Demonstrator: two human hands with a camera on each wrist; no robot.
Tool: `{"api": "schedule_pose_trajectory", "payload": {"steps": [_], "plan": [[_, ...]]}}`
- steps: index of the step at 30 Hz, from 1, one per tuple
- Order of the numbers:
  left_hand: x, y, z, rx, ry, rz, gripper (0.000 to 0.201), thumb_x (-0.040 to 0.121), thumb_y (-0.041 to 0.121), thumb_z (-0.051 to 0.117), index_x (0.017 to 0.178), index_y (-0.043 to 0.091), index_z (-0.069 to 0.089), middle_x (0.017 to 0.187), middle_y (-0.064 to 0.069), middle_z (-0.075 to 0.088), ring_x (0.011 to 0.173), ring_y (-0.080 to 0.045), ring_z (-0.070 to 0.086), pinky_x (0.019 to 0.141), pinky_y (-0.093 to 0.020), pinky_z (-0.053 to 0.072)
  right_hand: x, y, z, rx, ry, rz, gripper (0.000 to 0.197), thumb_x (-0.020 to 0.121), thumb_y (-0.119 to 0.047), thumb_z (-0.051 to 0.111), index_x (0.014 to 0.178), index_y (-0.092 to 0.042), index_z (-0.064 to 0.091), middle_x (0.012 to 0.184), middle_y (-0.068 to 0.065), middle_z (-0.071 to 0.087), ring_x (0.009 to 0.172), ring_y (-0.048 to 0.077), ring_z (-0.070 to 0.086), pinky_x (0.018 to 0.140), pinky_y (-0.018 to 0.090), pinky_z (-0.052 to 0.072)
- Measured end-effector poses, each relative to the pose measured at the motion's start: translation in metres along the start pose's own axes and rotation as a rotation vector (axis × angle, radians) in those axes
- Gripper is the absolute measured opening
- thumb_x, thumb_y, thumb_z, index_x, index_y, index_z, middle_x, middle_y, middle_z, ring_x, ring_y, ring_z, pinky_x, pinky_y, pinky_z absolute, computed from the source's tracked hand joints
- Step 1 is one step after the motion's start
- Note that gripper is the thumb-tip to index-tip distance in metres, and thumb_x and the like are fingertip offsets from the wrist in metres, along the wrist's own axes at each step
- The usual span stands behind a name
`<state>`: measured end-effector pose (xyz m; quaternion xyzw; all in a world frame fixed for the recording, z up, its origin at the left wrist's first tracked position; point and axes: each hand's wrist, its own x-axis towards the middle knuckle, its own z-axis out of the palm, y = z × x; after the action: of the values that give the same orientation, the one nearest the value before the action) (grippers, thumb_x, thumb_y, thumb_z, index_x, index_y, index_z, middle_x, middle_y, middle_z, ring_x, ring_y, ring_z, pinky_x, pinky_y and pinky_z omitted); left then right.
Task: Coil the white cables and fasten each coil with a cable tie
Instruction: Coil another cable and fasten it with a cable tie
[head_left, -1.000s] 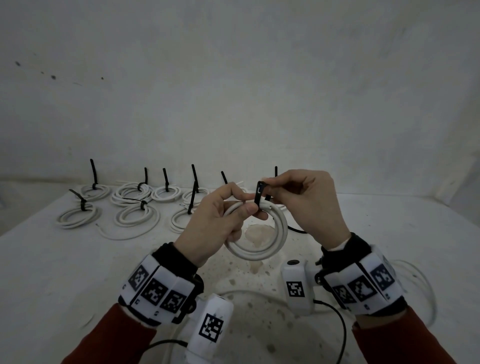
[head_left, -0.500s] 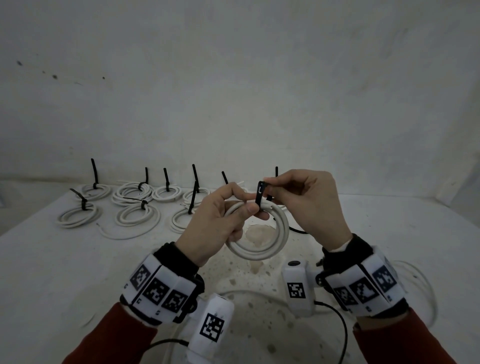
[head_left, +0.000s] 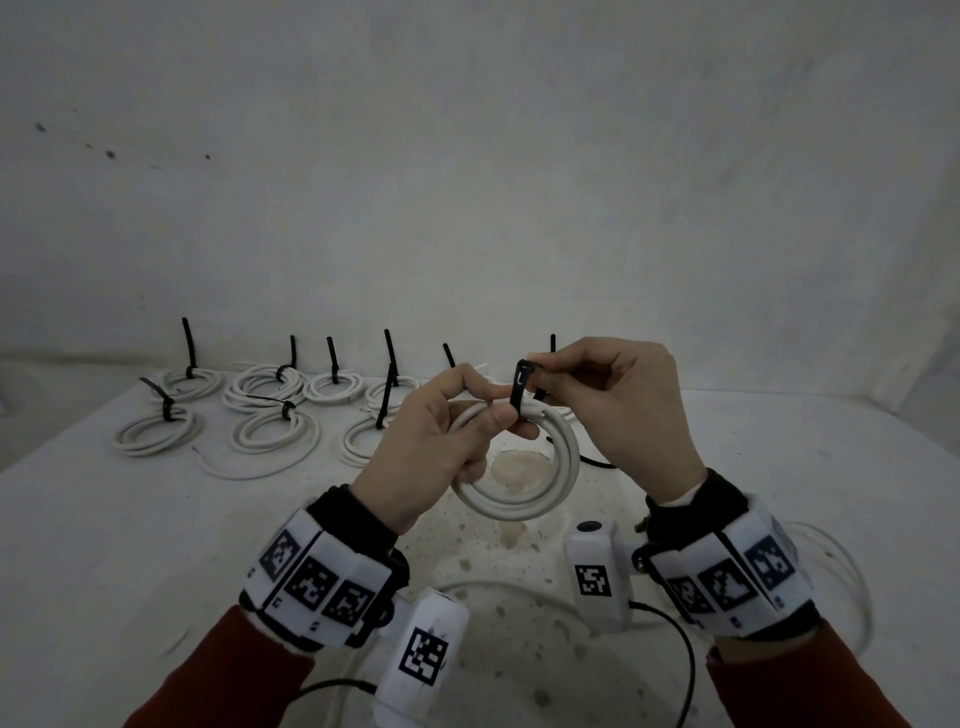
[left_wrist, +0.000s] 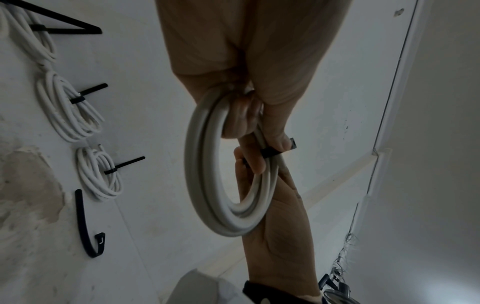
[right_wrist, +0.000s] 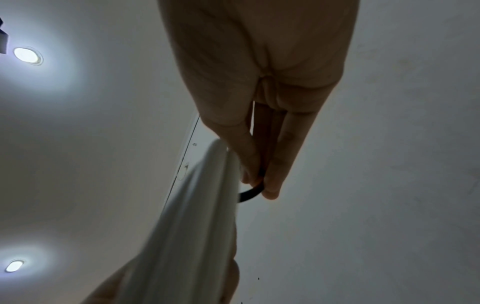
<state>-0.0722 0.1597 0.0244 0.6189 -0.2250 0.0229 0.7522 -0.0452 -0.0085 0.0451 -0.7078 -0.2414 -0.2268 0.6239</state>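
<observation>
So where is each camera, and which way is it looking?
Head: worn on the head, looking forward and down at the left hand and right hand, the wrist bands and the red sleeves, above the white table.
Left wrist: on the left wrist, looking along the palm at fingers curled round the white cable coil.
Right wrist: on the right wrist, looking up past fingers pinching the black cable tie towards ceiling lights.
All three views show the coil and the tie.

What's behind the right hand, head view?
A black tie tail sticks up above the right hand. The tied coil it presumably belongs to is mostly covered by the hand and the held coil.
</observation>
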Motion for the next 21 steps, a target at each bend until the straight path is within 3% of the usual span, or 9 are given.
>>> {"api": "schedule_pose_trajectory", "payload": {"steps": [5,11,14,16,18,21], "plan": [[0.0,0.001,-0.001,-0.028,-0.006,-0.002,0.015,0.079,0.024,0.064,0.067,0.031,0.058,0.08,-0.018,0.071,0.039,-0.006,0.025,0.041,-0.019,0.029,0.0,0.001,0.002,-0.027,0.004,-0.005,0.018,0.075,0.004,0.075,0.076,-0.014,0.075,0.073,0.001,0.074,0.067,0.016,0.072,0.064,0.02,0.054],[0.0,-0.001,-0.002,-0.025,-0.004,-0.024,0.017,0.082,0.02,0.065,0.078,0.015,0.049,0.081,-0.021,0.07,0.039,-0.008,0.023,0.041,-0.019,0.028,0.0,0.004,0.0,-0.07,-0.005,-0.053,0.015,0.076,0.003,0.075,0.081,-0.012,0.076,0.076,-0.002,0.075,0.071,0.012,0.072,0.068,0.022,0.055],[0.001,0.001,-0.003,-0.001,0.008,-0.046,0.018,0.083,0.017,0.064,0.078,0.013,0.047,0.081,-0.021,0.07,0.04,-0.008,0.023,0.041,-0.019,0.028,0.0,0.003,0.0,-0.115,-0.059,-0.062,0.019,0.081,0.004,0.067,0.084,-0.012,0.076,0.084,0.0,0.075,0.08,0.013,0.073,0.073,0.032,0.059],[0.001,0.003,-0.004,0.041,0.021,-0.052,0.016,0.079,0.019,0.061,0.078,0.012,0.047,0.082,-0.02,0.07,0.04,-0.009,0.024,0.041,-0.019,0.029,0.0,0.0,-0.001,-0.032,-0.079,-0.008,0.015,0.081,-0.004,0.06,0.085,-0.005,0.075,0.087,0.006,0.075,0.083,0.02,0.073,0.075,0.038,0.059],[0.001,0.004,-0.005,0.093,0.024,-0.05,0.015,0.078,0.02,0.061,0.078,0.013,0.048,0.082,-0.02,0.071,0.04,-0.01,0.027,0.041,-0.021,0.03,0.0,-0.004,-0.002,0.076,-0.089,0.058,0.024,0.08,-0.022,0.066,0.082,0.001,0.073,0.085,0.014,0.074,0.082,0.028,0.072,0.075,0.042,0.059],[0.001,0.004,-0.006,0.161,0.019,-0.056,0.013,0.082,0.019,0.061,0.078,0.014,0.049,0.083,-0.018,0.071,0.041,-0.012,0.029,0.043,-0.023,0.032,-0.002,-0.006,0.001,0.028,-0.11,0.059,0.03,0.074,-0.036,0.079,0.077,-0.007,0.073,0.08,0.008,0.074,0.077,0.026,0.072,0.077,0.048,0.058]]}}
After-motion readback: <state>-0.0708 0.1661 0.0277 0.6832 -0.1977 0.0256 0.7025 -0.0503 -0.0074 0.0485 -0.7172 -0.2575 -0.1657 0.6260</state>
